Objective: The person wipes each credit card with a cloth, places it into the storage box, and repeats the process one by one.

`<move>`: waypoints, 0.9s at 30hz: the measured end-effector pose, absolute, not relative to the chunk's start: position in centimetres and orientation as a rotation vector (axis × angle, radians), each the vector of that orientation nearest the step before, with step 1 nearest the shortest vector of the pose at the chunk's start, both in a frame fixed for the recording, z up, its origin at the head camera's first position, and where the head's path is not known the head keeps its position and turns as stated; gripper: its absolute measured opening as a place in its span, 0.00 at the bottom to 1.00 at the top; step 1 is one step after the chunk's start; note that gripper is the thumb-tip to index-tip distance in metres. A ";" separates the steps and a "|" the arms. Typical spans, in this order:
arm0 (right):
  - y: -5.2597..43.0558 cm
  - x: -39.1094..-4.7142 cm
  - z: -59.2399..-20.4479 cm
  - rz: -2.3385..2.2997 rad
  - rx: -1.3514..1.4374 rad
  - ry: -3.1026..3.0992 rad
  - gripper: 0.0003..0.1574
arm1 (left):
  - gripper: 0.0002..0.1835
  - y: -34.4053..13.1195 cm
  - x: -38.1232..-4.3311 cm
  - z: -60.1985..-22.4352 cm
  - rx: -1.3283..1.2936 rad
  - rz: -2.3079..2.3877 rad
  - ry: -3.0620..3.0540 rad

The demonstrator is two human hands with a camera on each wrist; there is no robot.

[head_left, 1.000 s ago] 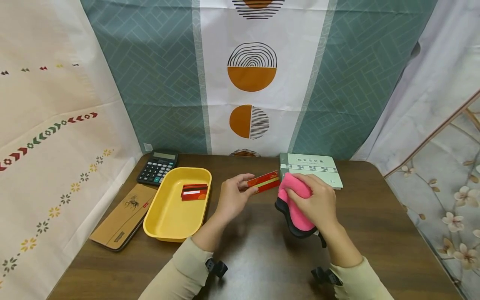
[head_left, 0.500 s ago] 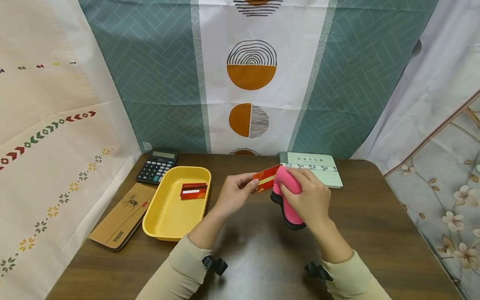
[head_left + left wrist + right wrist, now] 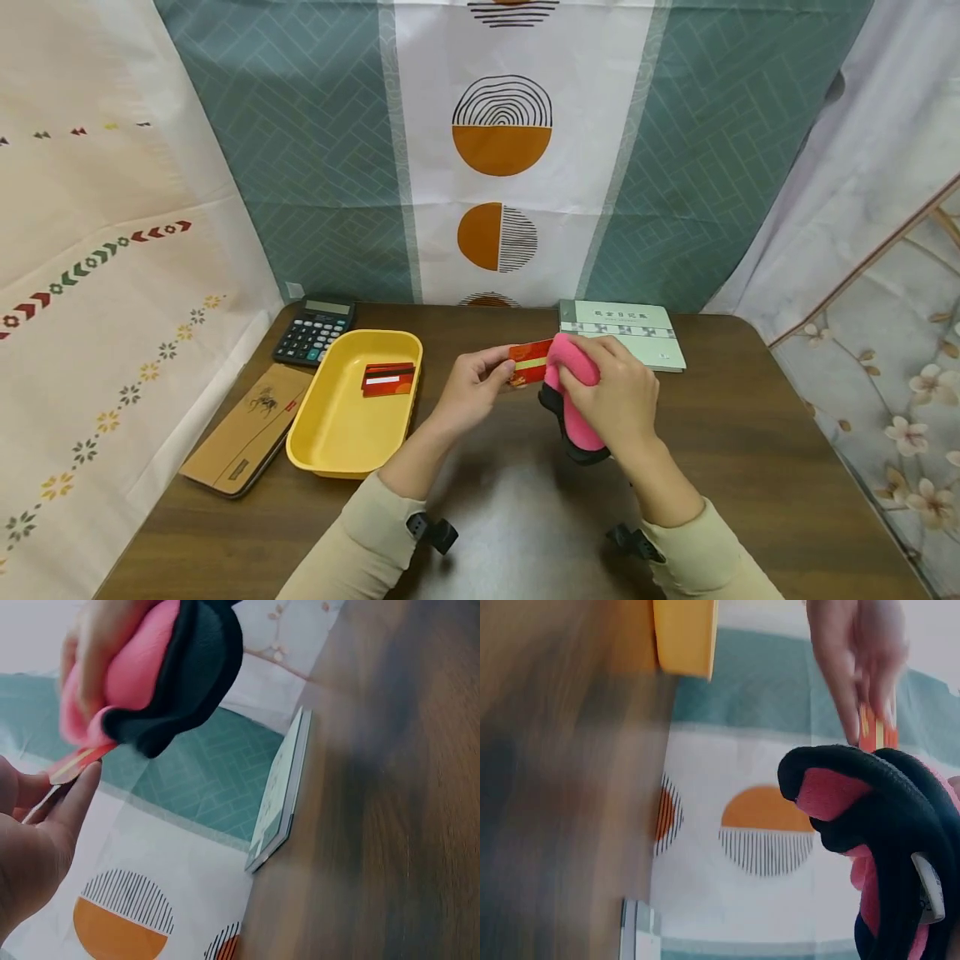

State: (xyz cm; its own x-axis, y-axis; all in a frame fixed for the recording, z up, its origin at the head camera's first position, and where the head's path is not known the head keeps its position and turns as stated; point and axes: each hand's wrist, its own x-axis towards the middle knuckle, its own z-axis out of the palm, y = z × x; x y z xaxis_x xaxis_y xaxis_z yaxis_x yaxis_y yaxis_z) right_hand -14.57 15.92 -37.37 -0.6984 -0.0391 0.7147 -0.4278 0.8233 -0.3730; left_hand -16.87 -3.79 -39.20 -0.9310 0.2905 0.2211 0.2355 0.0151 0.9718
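My left hand (image 3: pixel 471 387) pinches a red card (image 3: pixel 529 362) with a yellow stripe by its left end, between thumb and fingers. In my right hand (image 3: pixel 617 392) is a folded pink cloth (image 3: pixel 573 367) with black edging, gripped against the card's right end, which it covers. From the left wrist view, the pink cloth (image 3: pixel 142 664) wraps over the far end of the card (image 3: pixel 79 761). A white label (image 3: pixel 928 889) shows on the cloth's black side in the right wrist view. Both hands hold these things above the table.
A yellow tray (image 3: pixel 337 433) on the left holds more red cards (image 3: pixel 387 379). Beside it lie a black calculator (image 3: pixel 313 332) and a tan wallet (image 3: pixel 247 429). A pale green ledger book (image 3: pixel 622 333) lies at the back right of the brown table (image 3: pixel 750 467).
My right hand has brought the pink cloth leftward onto the card's right end. The left hand has shifted slightly right, and its card now shows less of its length.
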 end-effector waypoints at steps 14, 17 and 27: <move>15.4 -14.1 -37.4 0.651 0.409 -2.278 0.27 | 0.20 -4.0 -16.8 -39.2 0.661 1.999 2.155; 15.7 -14.4 -37.4 0.651 0.354 -2.300 0.27 | 0.19 -4.5 -16.6 -39.1 0.629 1.988 2.183; 14.4 -13.8 -38.4 0.659 0.506 -2.222 0.29 | 0.20 -3.5 -16.7 -39.9 0.722 1.977 2.157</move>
State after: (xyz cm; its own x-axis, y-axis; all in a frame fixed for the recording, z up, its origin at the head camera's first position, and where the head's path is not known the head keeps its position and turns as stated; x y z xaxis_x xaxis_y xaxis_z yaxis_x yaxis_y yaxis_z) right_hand -13.75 14.42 -38.44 -0.6404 -0.1502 0.7532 -0.5365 0.7893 -0.2987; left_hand -16.73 -3.53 -39.88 -0.8776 0.4248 0.2220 0.2580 0.0285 0.9657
